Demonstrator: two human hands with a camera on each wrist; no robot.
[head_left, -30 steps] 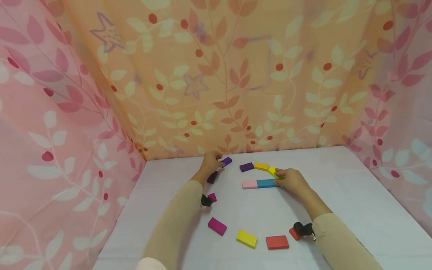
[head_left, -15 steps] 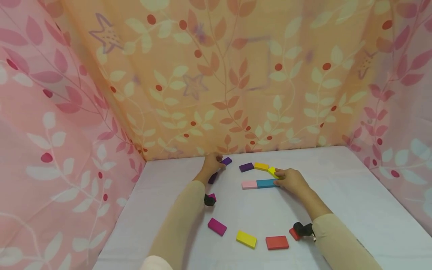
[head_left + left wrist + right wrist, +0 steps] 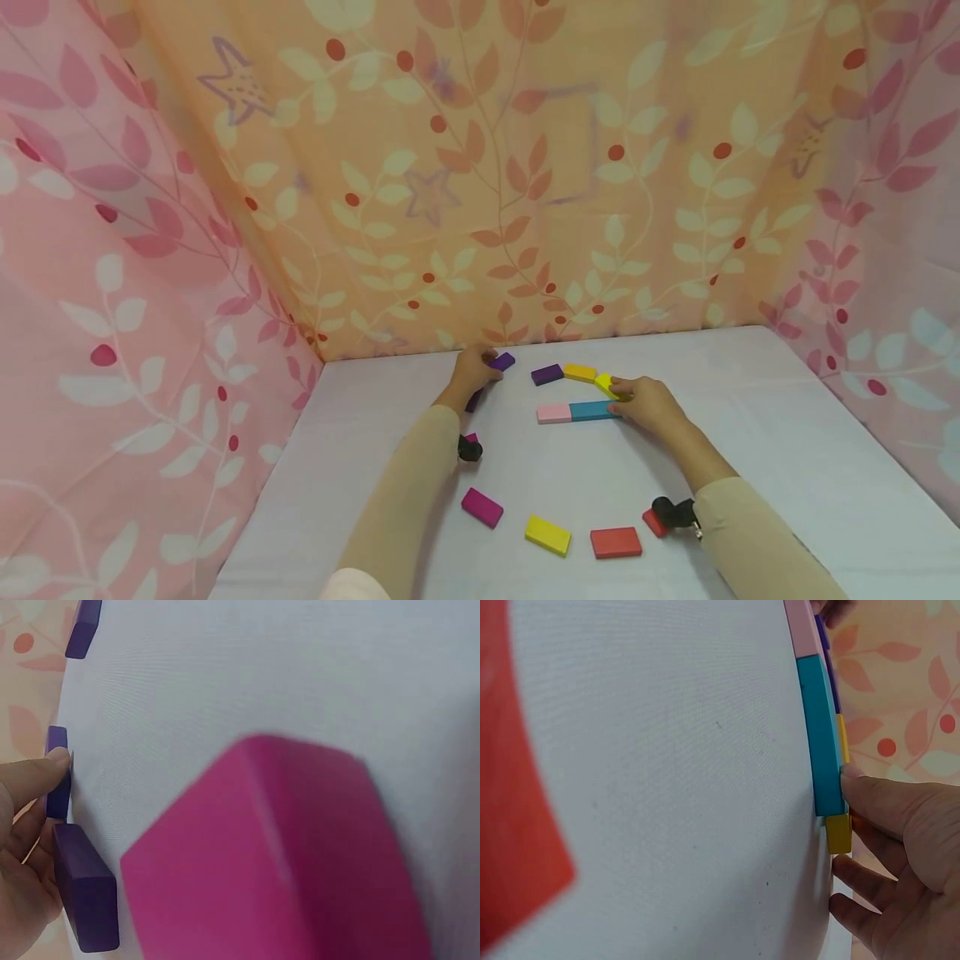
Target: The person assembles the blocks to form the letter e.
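**A:** What was going on, biggest stuff first?

**B:** Leafy pink-and-orange fabric backdrop [image 3: 480, 233] beyond both hands, white cloth-covered table [image 3: 555, 475] under them. Left hand [image 3: 472, 371] was pinching a smooth purple rectangular block [image 3: 505, 362], wood or plastic, couldn't tell. Right hand [image 3: 651, 404] had bent fingers gripping a bright yellow rectangular block [image 3: 606, 383].

**A:** Anything crowding them?

**B:** Yup. A flat blue rectangular block [image 3: 591, 410] ran leftward from right under the right thumb, with a pale pink rectangular block [image 3: 553, 414] touching its far end. Couldn't tell if that thumb pressed the blue one too. A dark purple rectangular block [image 3: 88, 900] sat just nearer the person than the left fingers.

**A:** Tips for handling that?

**B:** I'd say a light fingertip pinch, block flat on the cloth, and small turns to line up its ends. The right thumb probably needed to stay off the blue edge so it wouldn't drag. Also, the small black device [image 3: 471, 449] behind the left hand hung by a magenta rectangular block [image 3: 262, 862], so a low wrist could've knocked it.
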